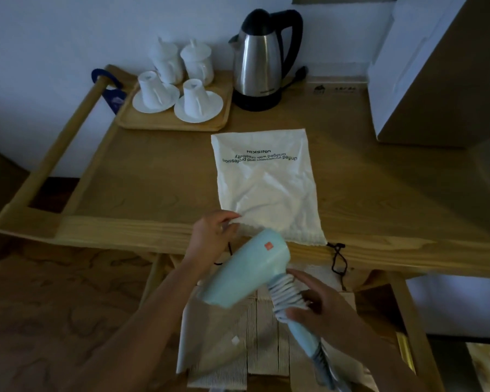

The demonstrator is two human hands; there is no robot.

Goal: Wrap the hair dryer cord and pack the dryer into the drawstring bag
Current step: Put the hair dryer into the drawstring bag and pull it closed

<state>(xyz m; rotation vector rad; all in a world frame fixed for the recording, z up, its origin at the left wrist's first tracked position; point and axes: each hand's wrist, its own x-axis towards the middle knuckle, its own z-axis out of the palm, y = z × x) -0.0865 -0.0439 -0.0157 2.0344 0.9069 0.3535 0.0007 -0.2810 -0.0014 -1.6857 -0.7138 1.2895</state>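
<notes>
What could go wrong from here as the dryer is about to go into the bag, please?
The bag lies flat, and the left hand pinches only one corner of its mouth, so the hair dryer may snag on the gathered hem. The cord coiled round the handle under the right hand could loosen if the grip shifts. The black drawstring dangles off the table edge and might catch.

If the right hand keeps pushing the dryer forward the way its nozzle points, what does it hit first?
Most likely the gathered mouth of the white drawstring bag, which the left hand pinches. The hair dryer in the right hand already overlaps it; depth is unclear.
</notes>
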